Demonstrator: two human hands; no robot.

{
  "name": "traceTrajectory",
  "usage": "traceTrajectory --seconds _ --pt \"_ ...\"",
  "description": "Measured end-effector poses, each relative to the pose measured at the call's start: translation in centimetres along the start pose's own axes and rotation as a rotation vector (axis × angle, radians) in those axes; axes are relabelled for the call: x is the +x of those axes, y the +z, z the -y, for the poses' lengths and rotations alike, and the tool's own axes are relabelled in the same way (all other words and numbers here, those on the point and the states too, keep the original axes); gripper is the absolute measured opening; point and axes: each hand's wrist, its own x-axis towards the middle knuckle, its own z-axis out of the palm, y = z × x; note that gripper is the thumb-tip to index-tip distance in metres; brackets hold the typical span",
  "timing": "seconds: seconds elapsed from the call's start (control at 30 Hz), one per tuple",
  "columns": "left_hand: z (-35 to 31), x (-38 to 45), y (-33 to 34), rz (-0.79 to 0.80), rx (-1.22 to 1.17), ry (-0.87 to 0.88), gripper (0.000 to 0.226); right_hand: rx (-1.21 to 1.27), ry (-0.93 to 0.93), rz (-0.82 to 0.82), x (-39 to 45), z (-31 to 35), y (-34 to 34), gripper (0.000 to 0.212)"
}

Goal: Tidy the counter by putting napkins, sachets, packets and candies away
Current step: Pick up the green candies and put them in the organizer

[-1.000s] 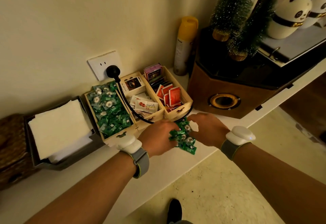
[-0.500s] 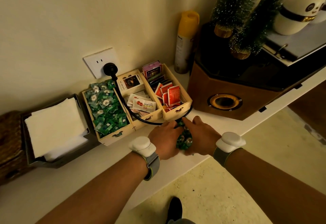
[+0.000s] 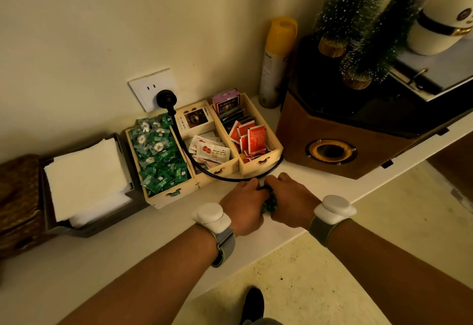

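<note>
Two hands meet at the front edge of the white bench: I see my left hand and right hand cupped together, fingers curled closed around a clump of green candies that only peeks out between the palms. Just beyond the fingertips a black cable loops across the bench from a wall plug. Past that cable sits a three-part wooden organiser; its far-left compartment is heaped with more green candies, the middle one holds white sachets, the one nearest my right fingers holds red packets. Further left of my left fingers, a dark holder carries a stack of white napkins. To the right of my right fingers stands a brown speaker box, with a yellow-capped spray can against the cream wall behind it. Below the bench edge lies a pale speckled floor
</note>
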Motion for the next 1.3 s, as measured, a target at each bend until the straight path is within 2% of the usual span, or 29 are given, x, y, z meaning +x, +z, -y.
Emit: traceTrajectory --seconds 0.37,0.53,0.77,0.97,1.3 --pt "1.6 -2.2 0.6 -0.087 -0.107 -0.068 0.038 0.009 -0.05 0.004 0.6 2.7 1.3 0.047" --pt "2.5 -3.3 -0.1 -0.065 -0.095 -0.084 0.033 -0.02 -0.071 -0.006 0.8 3.8 1.8 0.032" --pt "3.9 -4.5 -1.4 -0.028 0.016 -0.13 0.02 -0.048 -0.045 0.014 1.1 4.0 1.6 0.022" --pt "5.3 -5.8 -1.6 -0.068 -0.021 -0.156 0.012 -0.009 -0.029 0.014 1.0 3.8 1.0 0.021" --pt "7.0 -7.8 -1.3 -0.116 -0.132 -0.182 0.015 0.09 -0.077 0.035 -0.1 5.1 1.4 0.021"
